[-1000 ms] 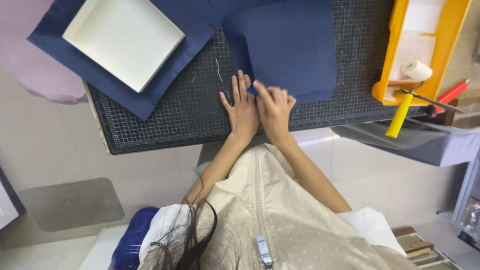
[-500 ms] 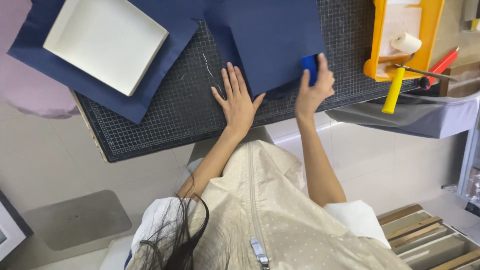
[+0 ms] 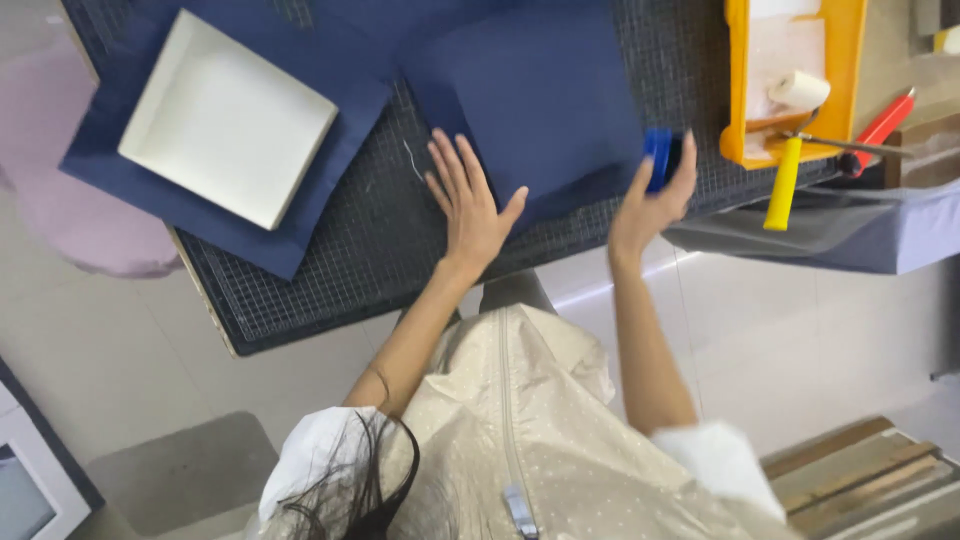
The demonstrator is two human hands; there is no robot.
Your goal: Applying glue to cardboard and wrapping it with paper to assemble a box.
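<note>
The fingers of the left hand (image 3: 468, 205) are spread flat, palm down, on the near left corner of the dark blue sheet (image 3: 540, 95), pinning it to the gridded cutting mat (image 3: 330, 270). The fingers of the right hand (image 3: 650, 200) are curled tight round a small blue smoothing block (image 3: 658, 157), lifted at the sheet's right edge, just off the paper. To smooth the sheet well, I judge the flat hand should keep its weight even and not slide, since a shifting anchor would drag the paper into a crease; the block is best laid with its full edge on the surface and drawn from the pinned corner out toward a free edge, so any trapped air or ripple escapes rather than bunching under the palm. Whether the sheet lies wholly flat cannot be told from here. To the far left a white shallow box (image 3: 228, 118) sits centred on a second dark blue sheet (image 3: 110, 175), well apart from both hands. To the far right an orange tray (image 3: 738, 90) holds a white roller (image 3: 797, 88) with a yellow handle (image 3: 783, 185), and a red-handled tool (image 3: 880, 125) lies just beyond it, near enough that a wide stroke should stop short of them.
</note>
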